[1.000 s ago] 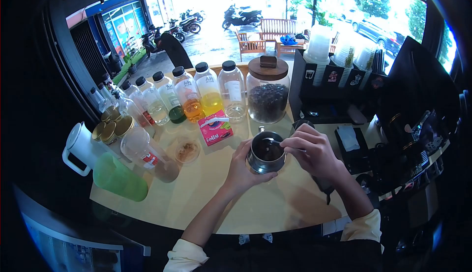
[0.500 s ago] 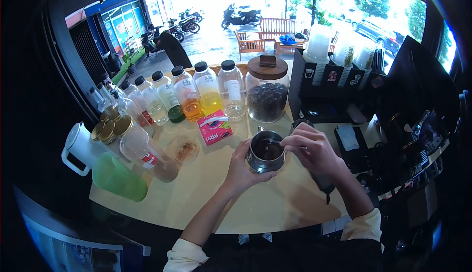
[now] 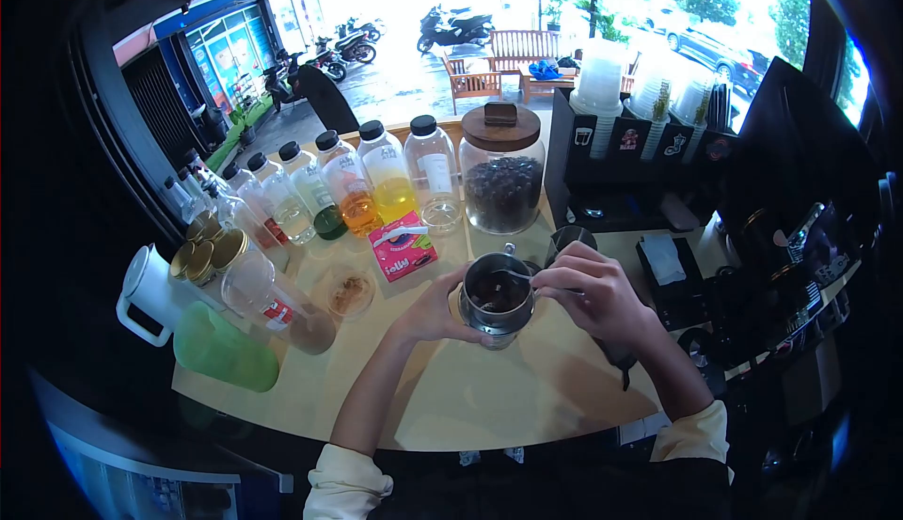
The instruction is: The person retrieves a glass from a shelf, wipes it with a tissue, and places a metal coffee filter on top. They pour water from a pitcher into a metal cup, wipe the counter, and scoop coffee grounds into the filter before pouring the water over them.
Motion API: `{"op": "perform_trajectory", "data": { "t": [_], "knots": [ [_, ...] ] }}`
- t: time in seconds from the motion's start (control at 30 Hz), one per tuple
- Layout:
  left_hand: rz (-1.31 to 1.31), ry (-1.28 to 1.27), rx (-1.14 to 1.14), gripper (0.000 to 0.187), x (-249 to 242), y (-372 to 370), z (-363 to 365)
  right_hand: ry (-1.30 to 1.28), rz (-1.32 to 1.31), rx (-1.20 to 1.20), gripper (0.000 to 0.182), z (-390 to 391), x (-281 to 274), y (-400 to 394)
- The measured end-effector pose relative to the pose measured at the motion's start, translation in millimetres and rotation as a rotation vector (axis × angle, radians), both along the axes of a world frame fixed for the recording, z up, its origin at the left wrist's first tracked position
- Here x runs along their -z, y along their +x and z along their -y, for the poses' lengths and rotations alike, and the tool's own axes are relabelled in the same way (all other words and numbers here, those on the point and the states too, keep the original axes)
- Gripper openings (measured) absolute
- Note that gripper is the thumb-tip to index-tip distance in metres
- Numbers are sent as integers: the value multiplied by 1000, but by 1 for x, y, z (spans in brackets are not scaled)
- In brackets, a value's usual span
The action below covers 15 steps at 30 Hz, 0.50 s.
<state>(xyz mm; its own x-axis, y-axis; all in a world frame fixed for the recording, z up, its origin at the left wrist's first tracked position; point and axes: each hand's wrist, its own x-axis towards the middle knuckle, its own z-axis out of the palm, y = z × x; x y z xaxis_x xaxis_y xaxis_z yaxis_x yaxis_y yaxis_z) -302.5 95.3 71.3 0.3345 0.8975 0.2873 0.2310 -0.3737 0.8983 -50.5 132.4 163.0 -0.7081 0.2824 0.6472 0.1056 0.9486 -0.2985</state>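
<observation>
A metal coffee drip filter (image 3: 496, 311) stands over the counter, with a flange near its base and what looks like a glass beneath. Dark liquid fills part of it, with a few bright glints on the surface. My left hand (image 3: 435, 311) is wrapped around its left side, thumb along the front. Above the right rim, my right hand (image 3: 594, 287) pinches the thin handle of a metal spoon (image 3: 520, 275). Its lower end dips towards the liquid and is hard to make out. Just behind my right hand is a dark glass (image 3: 572, 237).
Black-capped bottles (image 3: 390, 177) line the counter's back beside a wooden-lidded jar (image 3: 503, 181). A pink jelly box (image 3: 403, 247), a small dish of brown powder (image 3: 351, 294), a green pitcher (image 3: 226, 351) and a tall clear container (image 3: 277, 308) stand left. A black cup rack (image 3: 630, 167) is at right.
The filter has tilted and shifted slightly in my left hand, so more of its underside shows. My right hand has moved the spoon a little within it. The camera view has shifted slightly.
</observation>
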Motion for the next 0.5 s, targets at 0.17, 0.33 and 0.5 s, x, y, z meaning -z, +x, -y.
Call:
{"op": "perform_trajectory", "data": {
  "t": [0.17, 0.33, 0.5],
  "knots": [
    [11, -31, 37, 97, 5, -5, -7, -79, -45, -120, 14, -2, 1, 0],
    [30, -54, 53, 97, 3, -5, -6, -15, -24, -102, 15, -3, 5, -5],
    [28, -40, 42, 95, 2, -4, -4, 71, -18, -50, 17, -4, 0, -6]
  ]
}}
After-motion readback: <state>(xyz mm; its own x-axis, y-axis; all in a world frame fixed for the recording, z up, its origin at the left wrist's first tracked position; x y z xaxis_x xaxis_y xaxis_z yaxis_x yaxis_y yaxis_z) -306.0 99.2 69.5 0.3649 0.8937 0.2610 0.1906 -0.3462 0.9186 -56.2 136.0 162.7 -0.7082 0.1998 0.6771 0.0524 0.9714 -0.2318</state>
